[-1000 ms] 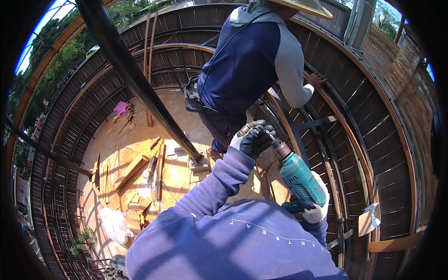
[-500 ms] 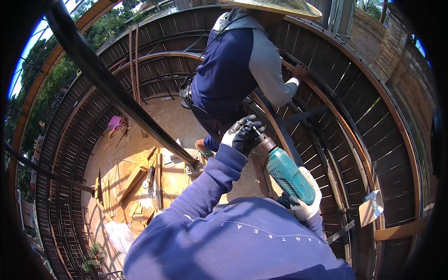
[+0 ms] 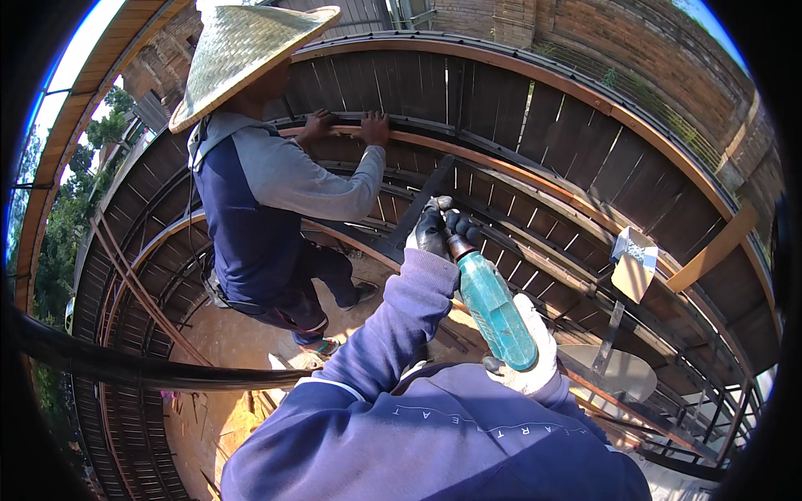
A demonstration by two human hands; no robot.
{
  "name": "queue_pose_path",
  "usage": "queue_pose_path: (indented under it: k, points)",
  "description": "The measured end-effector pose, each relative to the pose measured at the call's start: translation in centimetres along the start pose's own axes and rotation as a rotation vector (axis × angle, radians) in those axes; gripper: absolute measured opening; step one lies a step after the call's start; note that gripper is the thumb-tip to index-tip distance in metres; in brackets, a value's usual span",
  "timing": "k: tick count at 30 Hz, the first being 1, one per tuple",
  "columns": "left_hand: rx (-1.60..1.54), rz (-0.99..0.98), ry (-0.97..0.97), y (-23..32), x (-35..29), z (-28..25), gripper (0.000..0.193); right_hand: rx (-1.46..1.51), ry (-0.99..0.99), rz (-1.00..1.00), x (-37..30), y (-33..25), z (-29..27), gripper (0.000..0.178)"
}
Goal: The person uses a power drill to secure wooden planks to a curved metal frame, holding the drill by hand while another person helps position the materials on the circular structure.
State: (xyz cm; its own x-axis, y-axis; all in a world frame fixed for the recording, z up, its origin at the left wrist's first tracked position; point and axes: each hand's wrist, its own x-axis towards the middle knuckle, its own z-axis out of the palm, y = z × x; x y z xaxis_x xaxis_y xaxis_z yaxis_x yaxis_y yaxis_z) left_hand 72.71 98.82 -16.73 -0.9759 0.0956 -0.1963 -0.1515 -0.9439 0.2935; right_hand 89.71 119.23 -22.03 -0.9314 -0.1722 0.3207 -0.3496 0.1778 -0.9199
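My left hand (image 3: pixel 436 227), in a dark glove, is closed around the front end of a teal power drill (image 3: pixel 493 305), at its chuck. The drill's tip sits against a dark metal bar (image 3: pixel 426 200) on the curved wooden framework. My right hand (image 3: pixel 525 367), in a white glove, grips the drill's rear end close to my chest. My purple sleeves fill the lower part of the view.
A co-worker (image 3: pixel 251 209) in a conical straw hat stands left of the drill with both hands on a curved wooden rail (image 3: pixel 501 163). A small open box (image 3: pixel 633 263) sits on the framework at right, above a round metal disc (image 3: pixel 614 373). A black cable (image 3: pixel 125 367) crosses lower left.
The view has swung up and right. The drill and both my hands have risen to the dark bar. The co-worker now has both hands on the curved rail.
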Motion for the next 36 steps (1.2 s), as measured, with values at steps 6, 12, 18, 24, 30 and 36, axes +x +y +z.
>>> queue_pose_path:
  k: [6,12,18,24,30,36]
  points:
    - [0.094,-0.281,-0.111,-0.1,4.0,2.0,0.024,0.672,0.223,0.358,1.0,-1.9,6.1,0.057]
    - [0.000,-0.732,0.003,-3.0,8.0,-0.5,0.024,-0.577,0.215,0.223,3.2,-5.6,7.6,0.072]
    - [0.244,-0.809,-0.074,-8.5,12.5,-3.5,0.027,-0.812,0.155,0.568,5.2,-6.0,6.4,0.078]
    - [0.275,-0.984,-0.087,-15.8,20.3,-8.5,0.025,-1.222,0.226,0.308,4.9,-0.8,3.1,0.068]
    - [0.334,-1.004,0.011,-20.9,26.2,-8.8,0.030,-1.254,0.284,0.302,7.0,3.6,-1.1,0.061]
    - [0.278,-1.022,-0.190,-22.9,29.5,-8.8,0.032,-1.204,0.275,0.369,9.3,7.6,-5.0,0.060]
